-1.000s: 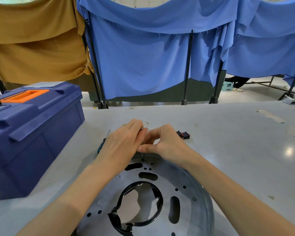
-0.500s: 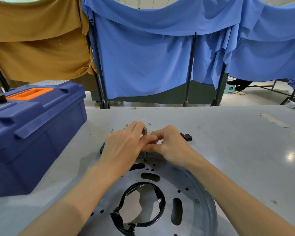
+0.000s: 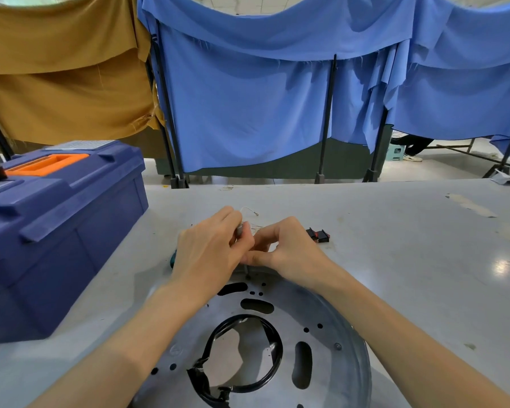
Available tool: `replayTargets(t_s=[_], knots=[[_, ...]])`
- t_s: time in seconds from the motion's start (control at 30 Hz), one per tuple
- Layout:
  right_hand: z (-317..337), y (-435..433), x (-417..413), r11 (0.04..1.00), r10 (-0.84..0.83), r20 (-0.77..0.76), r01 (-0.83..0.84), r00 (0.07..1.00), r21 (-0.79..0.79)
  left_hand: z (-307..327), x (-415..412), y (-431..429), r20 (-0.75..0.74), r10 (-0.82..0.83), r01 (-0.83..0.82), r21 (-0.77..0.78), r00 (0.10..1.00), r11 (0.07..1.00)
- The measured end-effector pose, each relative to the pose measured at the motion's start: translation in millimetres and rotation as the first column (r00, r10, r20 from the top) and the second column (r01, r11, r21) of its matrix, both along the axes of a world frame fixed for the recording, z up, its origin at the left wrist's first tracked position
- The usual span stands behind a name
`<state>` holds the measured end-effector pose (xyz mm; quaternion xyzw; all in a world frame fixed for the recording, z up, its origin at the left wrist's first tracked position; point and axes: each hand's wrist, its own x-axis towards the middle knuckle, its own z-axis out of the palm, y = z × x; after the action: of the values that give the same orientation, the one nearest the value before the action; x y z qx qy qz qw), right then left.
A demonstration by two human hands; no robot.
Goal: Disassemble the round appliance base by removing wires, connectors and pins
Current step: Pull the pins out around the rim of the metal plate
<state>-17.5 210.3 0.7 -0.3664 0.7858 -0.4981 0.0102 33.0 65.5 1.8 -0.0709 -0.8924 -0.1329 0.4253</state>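
- L hand (image 3: 209, 251) & R hand (image 3: 289, 251) are sitting close together over far rim of round base (image 3: 336, 372), which is lying flat at tabletop (image 3: 409, 275) near edge.
- Both are pinching a thin grey pin (image 3: 247, 270) standing at that rim: L at top, R lower.
- Black wire (image 3: 199, 378) is looping round base's centre hole.
- Blue toolbox (image 3: 56, 231) is sitting by left edge.

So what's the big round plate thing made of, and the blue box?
Round base: looks like bare metal, dull silver-grey with a soft sheen and punched holes. Blue toolbox: probably moulded plastic, matte, evenly coloured, with rounded moulded edges.
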Motion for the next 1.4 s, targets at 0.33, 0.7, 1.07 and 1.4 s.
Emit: replayTargets(t_s=[0.33, 0.7, 1.07, 1.4], knots=[[-0.1, -1.2, -2.5, 0.998, -0.019, 0.001, 0.019, 1.000, 0.052, -2.9, 5.1, -5.4, 0.013, -0.132, 0.131, 0.033, 0.991, 0.991], [0.6, -0.3, -2.5, 0.999, -0.034, 0.011, 0.034, 0.999, 0.025, -3.5, 5.1, -4.0, 0.079, -0.162, 0.162, 0.011, 0.984, 0.987], [0.3, -2.3, 2.1, 1.000, -0.018, -0.003, 0.018, 1.000, -0.002, -1.8, 4.9, -1.5, -0.011, -0.208, 0.208, 0.132, 0.978, 0.969], [-1.9, -2.4, -2.5, 1.000, 0.016, 0.012, -0.016, 1.000, -0.002, -3.3, 3.5, 0.5, -0.051, -0.221, 0.222, 0.014, 0.974, 0.975]])
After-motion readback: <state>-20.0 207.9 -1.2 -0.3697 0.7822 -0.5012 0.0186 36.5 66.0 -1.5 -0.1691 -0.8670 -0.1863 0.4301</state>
